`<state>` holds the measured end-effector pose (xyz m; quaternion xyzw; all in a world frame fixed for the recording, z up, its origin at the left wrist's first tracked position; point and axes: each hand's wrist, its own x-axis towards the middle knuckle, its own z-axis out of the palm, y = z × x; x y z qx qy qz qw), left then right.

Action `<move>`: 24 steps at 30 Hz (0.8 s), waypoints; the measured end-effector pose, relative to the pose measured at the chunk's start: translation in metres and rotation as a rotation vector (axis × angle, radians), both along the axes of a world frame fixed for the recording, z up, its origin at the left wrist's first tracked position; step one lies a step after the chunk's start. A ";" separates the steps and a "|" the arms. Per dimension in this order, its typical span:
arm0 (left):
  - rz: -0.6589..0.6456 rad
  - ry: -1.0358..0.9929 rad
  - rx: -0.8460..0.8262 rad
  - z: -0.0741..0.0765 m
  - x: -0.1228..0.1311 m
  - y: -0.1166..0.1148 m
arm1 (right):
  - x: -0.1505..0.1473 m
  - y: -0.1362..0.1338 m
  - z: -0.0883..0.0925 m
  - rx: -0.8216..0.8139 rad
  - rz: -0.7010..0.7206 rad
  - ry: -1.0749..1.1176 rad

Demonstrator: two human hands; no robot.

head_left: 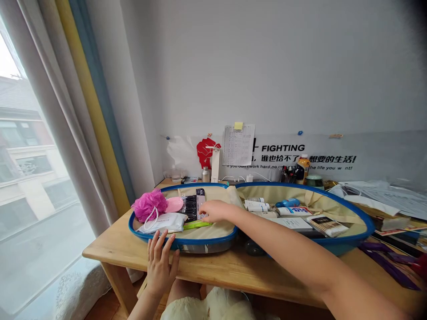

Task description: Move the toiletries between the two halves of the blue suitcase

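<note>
The open, blue-rimmed suitcase with beige fabric lining (208, 243) lies with its two shells spread side by side. In the suitcase's left shell sits a flat pack of black pieces (190, 205); nearer the suitcase's front rim lies a slim lime-green item (194, 225).

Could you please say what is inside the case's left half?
A pink puff, pink oval item, white packet, carded black items and green item; anything beneath them is hidden.
</note>
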<state>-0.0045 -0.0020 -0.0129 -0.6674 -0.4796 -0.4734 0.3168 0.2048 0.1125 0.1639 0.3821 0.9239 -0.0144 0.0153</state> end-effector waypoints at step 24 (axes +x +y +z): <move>-0.002 -0.018 -0.009 -0.005 -0.003 0.002 | 0.299 -0.001 -0.005 -0.139 -0.486 0.083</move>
